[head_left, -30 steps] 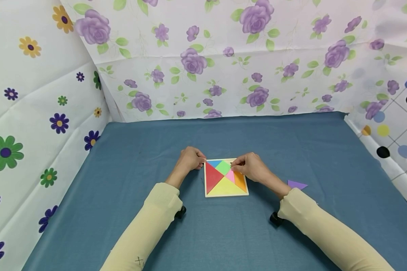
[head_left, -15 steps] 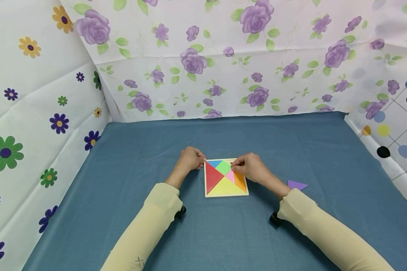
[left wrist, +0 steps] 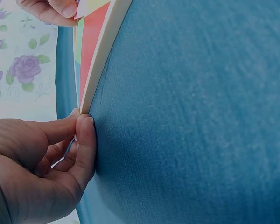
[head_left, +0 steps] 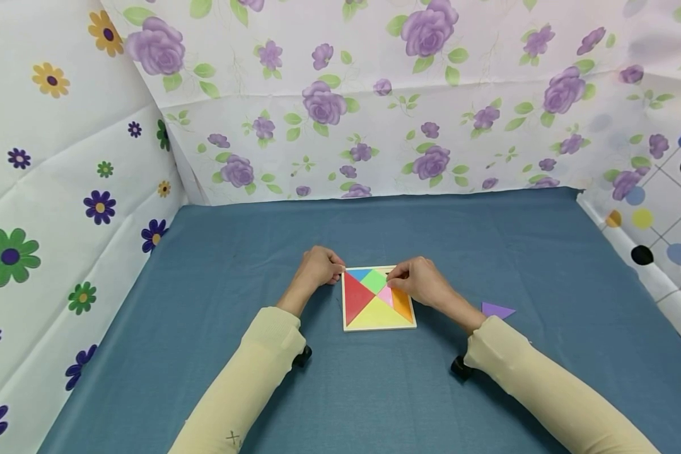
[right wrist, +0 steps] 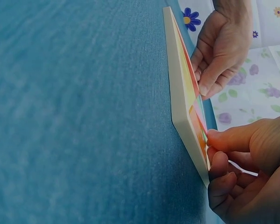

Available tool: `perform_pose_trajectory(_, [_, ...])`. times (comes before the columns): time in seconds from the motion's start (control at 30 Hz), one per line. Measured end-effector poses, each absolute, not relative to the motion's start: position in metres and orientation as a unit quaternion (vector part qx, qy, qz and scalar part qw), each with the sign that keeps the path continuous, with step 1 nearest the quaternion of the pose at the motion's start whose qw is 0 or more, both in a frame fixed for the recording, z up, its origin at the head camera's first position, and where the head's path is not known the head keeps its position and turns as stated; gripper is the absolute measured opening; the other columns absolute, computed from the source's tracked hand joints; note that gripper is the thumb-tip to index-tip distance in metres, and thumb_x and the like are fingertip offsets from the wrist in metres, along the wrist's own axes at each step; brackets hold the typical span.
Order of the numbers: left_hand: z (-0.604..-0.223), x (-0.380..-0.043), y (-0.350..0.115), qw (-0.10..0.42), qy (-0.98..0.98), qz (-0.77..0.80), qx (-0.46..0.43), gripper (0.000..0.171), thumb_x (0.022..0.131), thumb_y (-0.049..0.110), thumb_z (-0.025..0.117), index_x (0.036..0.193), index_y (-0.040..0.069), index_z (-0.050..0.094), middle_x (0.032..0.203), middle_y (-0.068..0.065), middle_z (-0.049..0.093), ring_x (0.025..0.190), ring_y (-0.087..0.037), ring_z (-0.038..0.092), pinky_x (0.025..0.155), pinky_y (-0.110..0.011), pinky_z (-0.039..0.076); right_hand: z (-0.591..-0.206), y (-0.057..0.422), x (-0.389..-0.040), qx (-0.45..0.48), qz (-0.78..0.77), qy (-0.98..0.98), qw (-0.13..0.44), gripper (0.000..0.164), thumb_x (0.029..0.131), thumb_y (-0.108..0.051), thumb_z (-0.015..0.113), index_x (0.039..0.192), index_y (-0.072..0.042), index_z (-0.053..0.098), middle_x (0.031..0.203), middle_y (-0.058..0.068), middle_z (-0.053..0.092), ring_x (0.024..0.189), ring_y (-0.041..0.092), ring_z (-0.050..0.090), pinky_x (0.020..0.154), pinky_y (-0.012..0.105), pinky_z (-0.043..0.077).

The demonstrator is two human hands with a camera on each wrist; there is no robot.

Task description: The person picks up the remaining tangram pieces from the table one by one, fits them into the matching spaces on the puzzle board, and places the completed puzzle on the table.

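A square tangram puzzle in a pale wooden tray (head_left: 379, 328) lies on the blue cloth. My left hand (head_left: 318, 268) pinches the tray's far left corner between thumb and forefinger, as the left wrist view shows close up. At the far right part of the tray, my right hand (head_left: 420, 279) pinches the pink tangram piece (head_left: 385, 294), which sits tilted in the right wrist view. Around it lie red (head_left: 356, 296), yellow (head_left: 379, 313), green (head_left: 372, 281), blue (head_left: 357, 273) and orange (head_left: 401, 304) pieces. My right fingers hide part of the tray's far right corner.
A purple triangle piece (head_left: 496, 309) lies on the blue cloth (head_left: 374, 391) just beyond my right wrist, to the right of the tray. Flowered white sheets (head_left: 363, 107) stand as walls at the back and left, with a dotted one (head_left: 658, 239) at the right.
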State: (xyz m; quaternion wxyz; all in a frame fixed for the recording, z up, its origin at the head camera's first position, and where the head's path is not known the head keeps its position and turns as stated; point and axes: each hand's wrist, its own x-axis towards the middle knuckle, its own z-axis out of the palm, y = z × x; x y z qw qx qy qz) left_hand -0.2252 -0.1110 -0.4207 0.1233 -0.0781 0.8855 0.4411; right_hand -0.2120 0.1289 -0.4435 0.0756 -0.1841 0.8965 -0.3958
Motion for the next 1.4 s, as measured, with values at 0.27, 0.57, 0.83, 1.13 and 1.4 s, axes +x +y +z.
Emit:
perform_pose_trajectory(0.27, [-0.4197,-0.2238,-0.1107,0.121,0.886,0.440,-0.077,0.009,0.097,0.006,0.074,0.098,0.000,0.080,0.084,-0.011,0.075,0.068,-0.016,0.068,0.067,-0.029,0.062,-0.4432,0.1290,-0.2119,-0.181,-0.394,0.898,0.077,0.009,0.095,-0.006,0.076,0.100,-0.003,0.082,0.097,0.008,0.077,0.073,0.015,0.063,0.068,0.029,0.057])
perform_pose_trajectory(0.57, [-0.4204,-0.2249,-0.1108,0.123,0.886,0.440,-0.080,0.008,0.096,0.006,0.074,0.098,0.000,0.080,0.083,-0.011,0.074,0.067,-0.015,0.068,0.066,-0.028,0.062,-0.4448,0.1283,-0.2125,-0.177,-0.394,0.899,0.076,0.008,0.094,-0.007,0.077,0.099,-0.004,0.082,0.095,0.005,0.077,0.075,0.015,0.063,0.069,0.029,0.057])
perform_pose_trajectory(0.83, [-0.4202,-0.2245,-0.1108,0.123,0.885,0.442,-0.079,0.009,0.097,0.006,0.073,0.098,0.000,0.080,0.083,-0.011,0.074,0.068,-0.016,0.068,0.067,-0.028,0.062,-0.4447,0.1284,-0.2120,-0.178,-0.394,0.899,0.071,0.007,0.093,-0.006,0.078,0.097,-0.005,0.082,0.095,0.006,0.077,0.074,0.015,0.063,0.068,0.029,0.057])
perform_pose_trajectory(1.13, [-0.4198,-0.2249,-0.1105,0.122,0.884,0.445,-0.079,0.009,0.097,0.005,0.073,0.098,0.000,0.080,0.084,-0.012,0.074,0.069,-0.016,0.068,0.067,-0.028,0.062,-0.4481,0.1289,-0.2116,-0.183,-0.392,0.899,0.063,0.006,0.093,-0.005,0.077,0.097,-0.004,0.082,0.095,0.006,0.077,0.071,0.014,0.063,0.066,0.028,0.057])
perform_pose_trajectory(1.4, [-0.4192,-0.2251,-0.1101,0.126,0.883,0.444,-0.084,0.009,0.097,0.006,0.073,0.099,0.000,0.080,0.084,-0.011,0.073,0.068,-0.015,0.066,0.067,-0.027,0.062,-0.4484,0.1284,-0.2113,-0.180,-0.397,0.898,0.063,0.006,0.092,-0.005,0.078,0.097,-0.004,0.082,0.093,0.005,0.076,0.073,0.015,0.063,0.067,0.028,0.058])
